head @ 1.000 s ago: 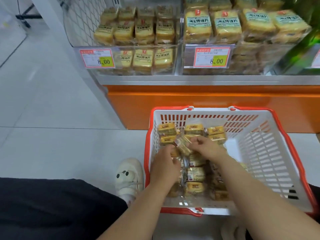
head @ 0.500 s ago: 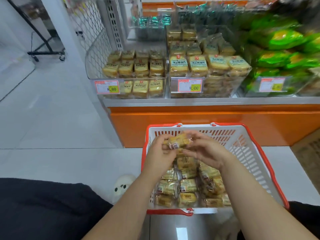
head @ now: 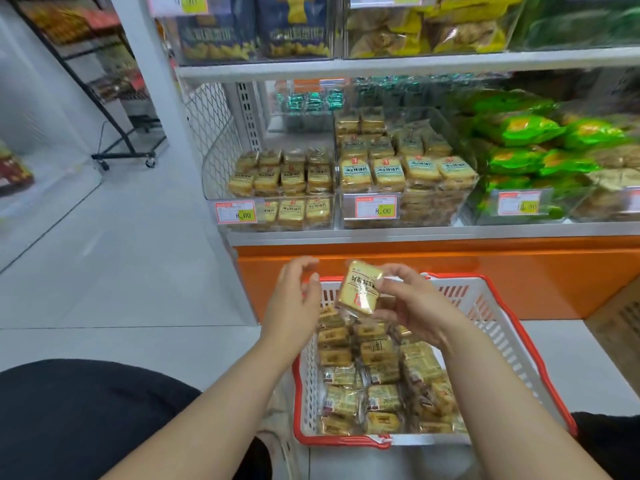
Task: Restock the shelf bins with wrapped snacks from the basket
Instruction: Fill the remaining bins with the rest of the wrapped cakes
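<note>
Pale grey floor tiles run up to an orange-based shop shelf, where two clear plastic bins with red-and-yellow price tags sit side by side, both holding rows of yellow wrapped snack cakes. Green packets fill the bin to their right. On the floor in front stands a white slatted plastic basket with a red rim, about half full of the same wrapped snacks. Above its far edge, the right hand grips one yellow wrapped snack by its side, tilted, label facing up. The left hand hovers just beside it, fingers loosely curved and holding nothing, apart from the wrapper.
</note>
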A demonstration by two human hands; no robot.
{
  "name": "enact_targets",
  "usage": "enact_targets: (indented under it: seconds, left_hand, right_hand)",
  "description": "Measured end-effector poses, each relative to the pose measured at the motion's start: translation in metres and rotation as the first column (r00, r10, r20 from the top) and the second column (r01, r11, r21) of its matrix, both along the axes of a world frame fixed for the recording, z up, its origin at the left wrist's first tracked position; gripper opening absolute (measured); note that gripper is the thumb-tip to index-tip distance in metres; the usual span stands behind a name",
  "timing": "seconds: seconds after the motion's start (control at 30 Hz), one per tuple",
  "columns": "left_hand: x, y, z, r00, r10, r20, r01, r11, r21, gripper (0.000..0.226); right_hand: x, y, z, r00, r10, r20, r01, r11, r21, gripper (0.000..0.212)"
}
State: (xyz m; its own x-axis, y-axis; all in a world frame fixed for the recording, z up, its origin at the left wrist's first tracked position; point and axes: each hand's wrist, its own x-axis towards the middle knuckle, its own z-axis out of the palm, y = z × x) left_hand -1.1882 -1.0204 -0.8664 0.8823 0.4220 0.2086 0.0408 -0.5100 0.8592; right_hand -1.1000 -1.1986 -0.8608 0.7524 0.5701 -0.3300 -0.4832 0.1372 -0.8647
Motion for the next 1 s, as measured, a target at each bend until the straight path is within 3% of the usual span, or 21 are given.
enact_targets:
  seconds: [0.03, 0.1, 0.17, 0.23, 0.37, 0.5, 0.6, 0.7, 0.8, 0.87, 1.0]
  left_hand:
    - [0.003, 0.003, 0.009, 0.998, 0.001, -0.065, -0.003, 0.999, -0.035, 0.02]
    - [0.01, 0.007, 0.025, 0.955, -0.099, -0.279, 0.059, 0.987, -0.147, 0.037]
    - [0.017, 0.012, 0.04, 0.867, -0.268, -0.421, 0.11, 0.926, -0.362, 0.049]
    - [0.027, 0.026, 0.053, 0.848, -0.335, -0.41, 0.114, 0.871, -0.477, 0.042]
    - [0.055, 0.061, 0.085, 0.911, -0.278, -0.306, 0.129, 0.894, -0.428, 0.026]
    - [0.087, 0.077, 0.107, 0.948, -0.255, -0.192, 0.146, 0.881, -0.45, 0.028]
    - [0.117, 0.087, 0.12, 0.965, -0.207, -0.162, 0.134, 0.918, -0.374, 0.023]
    - [0.151, 0.102, 0.127, 0.98, -0.095, -0.176, 0.067, 0.985, -0.16, 0.015]
    - [0.184, 0.113, 0.122, 0.981, 0.016, -0.193, 0.005, 0.994, 0.11, 0.015]
    - [0.199, 0.113, 0.114, 0.968, 0.043, -0.249, 0.022, 0.968, 0.251, 0.016]
    - [0.218, 0.107, 0.092, 0.888, 0.018, -0.459, 0.187, 0.898, 0.397, 0.011]
  right_hand:
    - [0.0, 0.004, 0.003, 0.999, -0.04, 0.005, 0.04, 0.999, 0.02, 0.026]
    - [-0.001, 0.014, 0.008, 0.994, -0.093, 0.054, 0.09, 0.994, 0.068, 0.042]
    - [-0.006, 0.028, 0.013, 0.987, -0.085, 0.135, 0.074, 0.994, 0.082, 0.06]
    - [-0.01, 0.043, 0.019, 0.977, -0.081, 0.199, 0.07, 0.996, 0.062, 0.054]
    - [-0.001, 0.061, 0.036, 0.907, -0.091, 0.411, 0.164, 0.976, -0.146, 0.017]
    - [0.028, 0.084, 0.056, 0.84, -0.149, 0.521, 0.271, 0.948, -0.166, 0.013]
    - [0.055, 0.102, 0.066, 0.769, -0.136, 0.625, 0.318, 0.929, -0.189, 0.016]
    - [0.087, 0.106, 0.066, 0.486, 0.138, 0.863, 0.506, 0.761, -0.406, 0.028]
    - [0.104, 0.105, 0.05, 0.205, 0.331, 0.921, 0.699, 0.609, -0.375, 0.026]
    - [0.107, 0.106, 0.033, 0.102, 0.314, 0.944, 0.732, 0.619, -0.285, 0.021]
    - [0.109, 0.107, 0.016, 0.039, 0.211, 0.977, 0.728, 0.663, -0.172, 0.021]
